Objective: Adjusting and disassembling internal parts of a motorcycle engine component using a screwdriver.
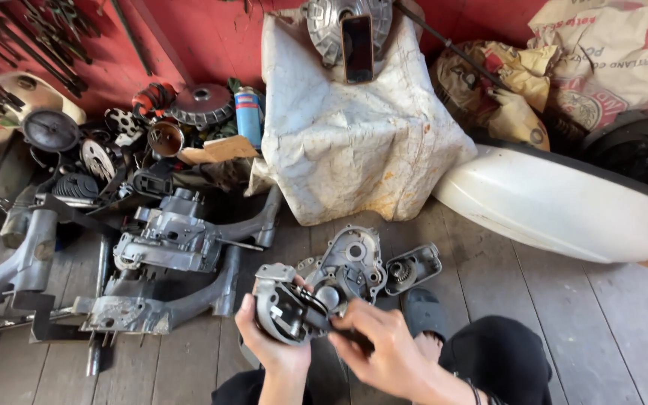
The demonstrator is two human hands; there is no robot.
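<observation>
My left hand (268, 341) grips a round grey metal engine part (283, 307) with black wires from below, holding it up over the plank floor. My right hand (388, 352) pinches a thin dark tool (346, 335) whose tip is pressed into that part near its wires. Just beyond the hands a grey engine casing (350, 262) lies on the floor, with a small cover plate (412, 268) beside it on the right.
A grey engine block on a metal frame (163, 247) lies at left among loose parts. A white cloth-covered bundle (354, 127) stands at the back centre, a white curved body panel (564, 202) at right, sacks (609, 52) behind it. My knee (500, 356) and sandal (421, 307) are at bottom right.
</observation>
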